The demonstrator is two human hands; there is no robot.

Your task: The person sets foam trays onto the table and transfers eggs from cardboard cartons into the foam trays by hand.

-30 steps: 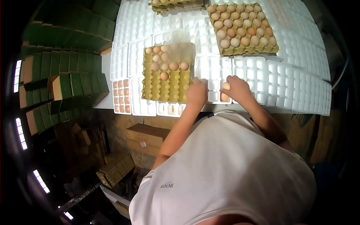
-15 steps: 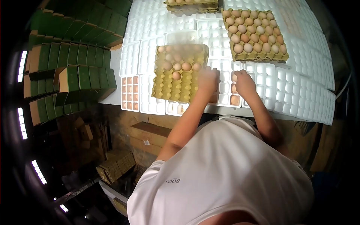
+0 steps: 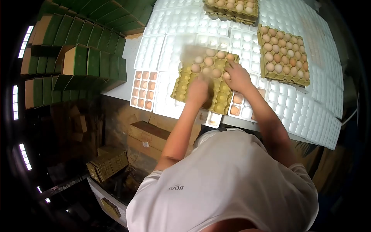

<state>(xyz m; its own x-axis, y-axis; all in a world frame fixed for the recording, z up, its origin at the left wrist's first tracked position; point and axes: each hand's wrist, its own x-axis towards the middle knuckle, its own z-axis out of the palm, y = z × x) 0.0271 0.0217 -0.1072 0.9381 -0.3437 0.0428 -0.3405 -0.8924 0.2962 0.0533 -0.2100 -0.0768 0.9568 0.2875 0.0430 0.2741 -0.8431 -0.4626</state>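
Observation:
A yellow egg tray [image 3: 181, 86] lies at a slant in front of me, with eggs in its far part and bare cups nearest me. Over its near middle is my left hand [image 3: 198, 92], reaching down beside a blurred egg; motion smears its fingertips, so its grip is unclear. My right hand [image 3: 239, 78] is at the tray's right edge, its fingers closed around an egg [image 3: 227, 76]. Below that hand, a white foam tray [image 3: 245, 112] holds a few eggs in its square cells, partly hidden by the yellow tray and my forearm.
At left, a white foam tray of eggs [image 3: 143, 90] sits near the table edge. A full egg tray [image 3: 285, 56] is at right, and stacked trays [image 3: 232, 15] stand at the back. White foam trays cover the table. Green boxes [image 3: 92, 62] are piled on the left.
Both hands have moved from the white foam tray to the yellow egg tray. Some eggs in the yellow tray are arranged differently. The view has shifted, and the yellow tray appears more slanted.

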